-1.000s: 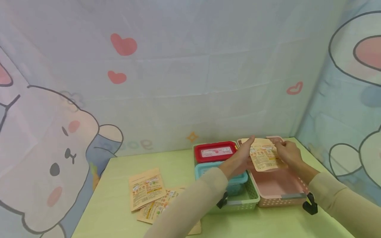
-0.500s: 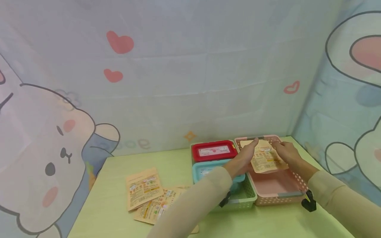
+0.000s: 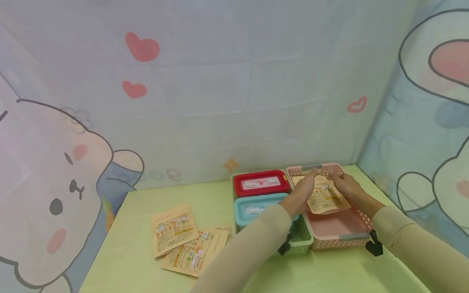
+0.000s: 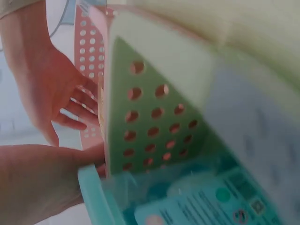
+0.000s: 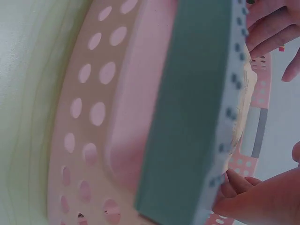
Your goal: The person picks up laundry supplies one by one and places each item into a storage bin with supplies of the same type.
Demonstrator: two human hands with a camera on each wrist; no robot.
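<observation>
A tan flat pouch [image 3: 326, 199] with printed text lies between both hands, over the far half of the pink basket [image 3: 340, 244] and below its back rim. My left hand [image 3: 302, 193] is at the pouch's left edge, thumb raised. At the opposite edge is my right hand [image 3: 348, 189]. From the left wrist, the right hand [image 4: 51, 89] shows straight, spread fingers beside the basket wall. In the right wrist view the left hand [image 5: 276, 28] has its fingers extended and its thumb apart, close to the pouch [image 5: 243, 108].
Left of the pink basket stands a green basket [image 3: 298, 246] holding a red-lidded box [image 3: 261, 183] and a blue-lidded box [image 3: 256, 205]. Several tan pouches [image 3: 174, 230] overlap on the table's left side, partly behind the left sleeve. A printed curtain backs the table.
Both hands have lowered the pouch into the pink basket, and it now sits below the back rim. The head view has shifted slightly. Pouches on the table stay put.
</observation>
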